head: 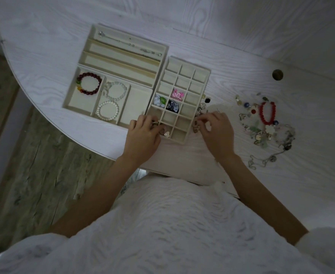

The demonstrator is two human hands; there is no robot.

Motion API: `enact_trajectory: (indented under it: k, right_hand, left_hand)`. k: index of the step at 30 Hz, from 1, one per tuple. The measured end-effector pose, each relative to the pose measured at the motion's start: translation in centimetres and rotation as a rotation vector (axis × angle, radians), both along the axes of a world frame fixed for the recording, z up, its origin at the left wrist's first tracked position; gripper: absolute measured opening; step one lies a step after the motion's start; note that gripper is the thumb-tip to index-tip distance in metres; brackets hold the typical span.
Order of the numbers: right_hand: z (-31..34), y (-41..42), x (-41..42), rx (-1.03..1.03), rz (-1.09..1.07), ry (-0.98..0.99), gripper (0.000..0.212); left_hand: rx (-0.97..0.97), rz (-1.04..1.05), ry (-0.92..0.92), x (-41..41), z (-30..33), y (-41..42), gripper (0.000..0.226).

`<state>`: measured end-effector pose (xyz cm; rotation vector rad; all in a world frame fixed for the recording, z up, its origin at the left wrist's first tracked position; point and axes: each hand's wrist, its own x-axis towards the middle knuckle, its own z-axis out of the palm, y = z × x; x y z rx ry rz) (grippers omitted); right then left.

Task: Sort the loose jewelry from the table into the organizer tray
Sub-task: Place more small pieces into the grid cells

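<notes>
The left hand (142,135) curls its fingers round a small metallic piece at the near-left corner of the grid tray (179,99), while the right hand (217,131) pinches another small piece just beside the tray's right wall — what either piece is, I cannot tell. Three grid cells hold trinkets. The bracelet tray (79,103) holds three bracelets — one dark red bracelet (88,83), two pearl ones. The loose jewelry pile (265,123) lies to the right, well apart, with a red bead bracelet (267,112).

Bare table (241,62) lay open beyond the grid tray (179,99), while the jewelry pile (265,119) crowded its right side and both hands covered its near corners.
</notes>
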<state>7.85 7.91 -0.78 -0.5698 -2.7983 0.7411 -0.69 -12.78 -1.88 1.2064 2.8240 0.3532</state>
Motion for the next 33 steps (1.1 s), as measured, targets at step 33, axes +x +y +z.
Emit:
enact_trajectory:
  k: [33]
  right_hand:
    - [-1.5, 0.6, -0.5, -0.05, 0.02, -0.114, 0.009]
  left_hand:
    - [0.043, 0.102, -0.018, 0.2, -0.4, 1.0, 0.023]
